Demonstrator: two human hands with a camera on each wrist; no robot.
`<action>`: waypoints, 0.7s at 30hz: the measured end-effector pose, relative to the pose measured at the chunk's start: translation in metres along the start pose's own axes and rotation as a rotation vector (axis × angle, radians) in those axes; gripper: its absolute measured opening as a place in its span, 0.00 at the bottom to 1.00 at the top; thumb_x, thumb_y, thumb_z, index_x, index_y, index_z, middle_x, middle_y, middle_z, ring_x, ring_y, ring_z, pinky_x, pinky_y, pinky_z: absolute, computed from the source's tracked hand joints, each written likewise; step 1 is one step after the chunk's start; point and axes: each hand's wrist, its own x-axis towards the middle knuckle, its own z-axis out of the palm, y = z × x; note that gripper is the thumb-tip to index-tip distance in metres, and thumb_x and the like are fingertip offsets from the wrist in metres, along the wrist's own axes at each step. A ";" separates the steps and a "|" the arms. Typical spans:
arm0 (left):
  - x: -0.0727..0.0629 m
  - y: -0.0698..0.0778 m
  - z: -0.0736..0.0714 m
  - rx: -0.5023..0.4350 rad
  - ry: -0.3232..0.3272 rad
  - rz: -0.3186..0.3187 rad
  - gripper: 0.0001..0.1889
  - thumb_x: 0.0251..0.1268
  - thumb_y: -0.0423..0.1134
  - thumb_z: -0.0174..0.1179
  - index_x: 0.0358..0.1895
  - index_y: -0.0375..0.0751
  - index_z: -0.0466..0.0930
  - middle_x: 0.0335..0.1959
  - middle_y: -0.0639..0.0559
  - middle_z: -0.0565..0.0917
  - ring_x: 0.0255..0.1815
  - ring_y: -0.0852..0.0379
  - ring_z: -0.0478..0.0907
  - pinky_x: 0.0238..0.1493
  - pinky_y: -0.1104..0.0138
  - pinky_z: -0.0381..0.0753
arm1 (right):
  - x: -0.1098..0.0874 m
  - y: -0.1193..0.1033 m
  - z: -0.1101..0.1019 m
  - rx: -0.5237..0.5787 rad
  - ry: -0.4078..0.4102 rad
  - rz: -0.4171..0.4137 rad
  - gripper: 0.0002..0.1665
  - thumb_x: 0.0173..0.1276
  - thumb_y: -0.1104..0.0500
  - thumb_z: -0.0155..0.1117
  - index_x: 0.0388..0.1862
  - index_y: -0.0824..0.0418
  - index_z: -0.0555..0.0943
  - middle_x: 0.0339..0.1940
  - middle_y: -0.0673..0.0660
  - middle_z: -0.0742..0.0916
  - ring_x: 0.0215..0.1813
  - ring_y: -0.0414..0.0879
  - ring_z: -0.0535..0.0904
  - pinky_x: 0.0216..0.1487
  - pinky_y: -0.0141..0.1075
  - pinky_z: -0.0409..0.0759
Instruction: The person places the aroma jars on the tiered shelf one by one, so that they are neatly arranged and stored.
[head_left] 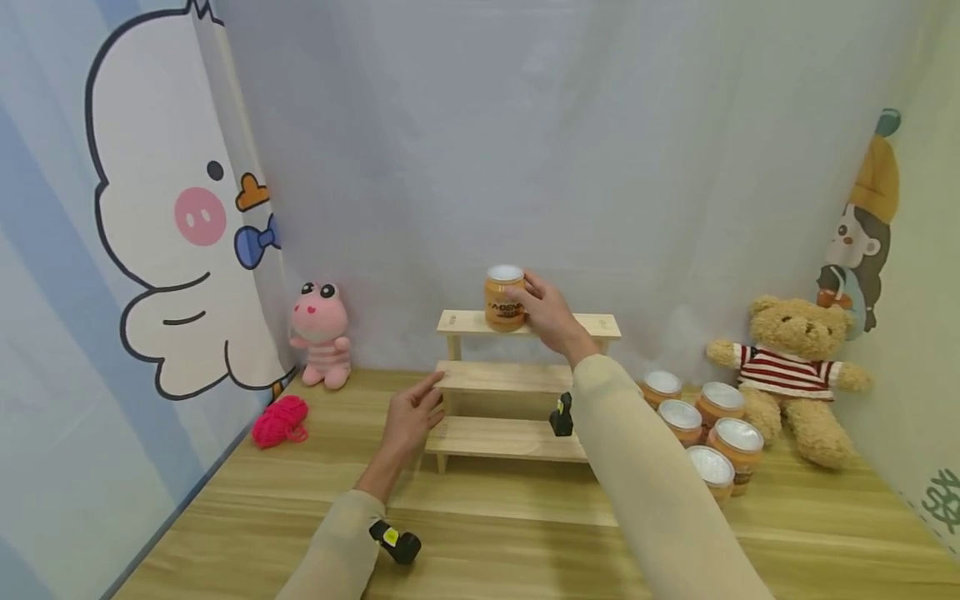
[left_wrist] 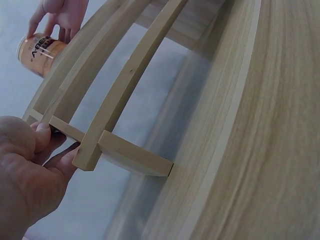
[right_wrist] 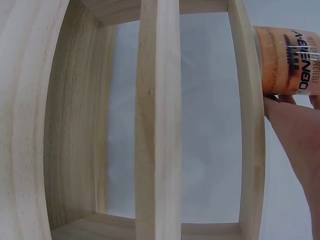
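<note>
My right hand grips an orange jar with a white lid, its fingers around the right side. The jar is upright at the top board of a three-tier wooden display stand, left of the board's middle. Dark lettering shows on the jar's label in the right wrist view. At the stand's left end, my left hand pinches the side frame near the middle tier. In the left wrist view the thumb and fingers close about that wooden side piece.
Several more orange jars with white lids stand on the table right of the stand, partly behind the right sleeve. A teddy bear sits behind them. A pink plush toy and a pink yarn ball are at the left.
</note>
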 end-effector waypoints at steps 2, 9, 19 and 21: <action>0.000 0.000 0.001 0.003 -0.003 -0.002 0.20 0.78 0.28 0.50 0.69 0.35 0.73 0.65 0.31 0.73 0.67 0.38 0.71 0.58 0.55 0.79 | -0.001 0.000 -0.002 0.032 0.004 0.013 0.40 0.79 0.53 0.57 0.83 0.53 0.51 0.75 0.65 0.66 0.75 0.57 0.63 0.73 0.47 0.66; 0.000 0.001 0.003 -0.003 -0.003 -0.004 0.20 0.78 0.29 0.50 0.69 0.35 0.73 0.66 0.32 0.73 0.67 0.39 0.71 0.58 0.55 0.80 | -0.019 -0.010 -0.013 -0.076 0.048 0.069 0.43 0.78 0.49 0.59 0.83 0.52 0.50 0.77 0.62 0.65 0.78 0.56 0.56 0.78 0.52 0.56; 0.001 -0.001 0.003 -0.001 -0.004 0.004 0.20 0.78 0.28 0.51 0.69 0.33 0.72 0.64 0.30 0.74 0.66 0.38 0.71 0.56 0.57 0.80 | -0.056 -0.029 -0.055 -0.199 -0.011 0.066 0.39 0.81 0.52 0.52 0.83 0.57 0.49 0.79 0.65 0.61 0.80 0.57 0.52 0.79 0.52 0.51; 0.001 -0.001 0.002 -0.006 -0.014 0.009 0.20 0.78 0.28 0.50 0.70 0.33 0.71 0.64 0.29 0.73 0.66 0.38 0.71 0.57 0.57 0.80 | -0.066 -0.031 -0.064 -0.213 -0.029 0.049 0.39 0.82 0.51 0.51 0.83 0.57 0.48 0.79 0.65 0.60 0.80 0.56 0.51 0.79 0.52 0.51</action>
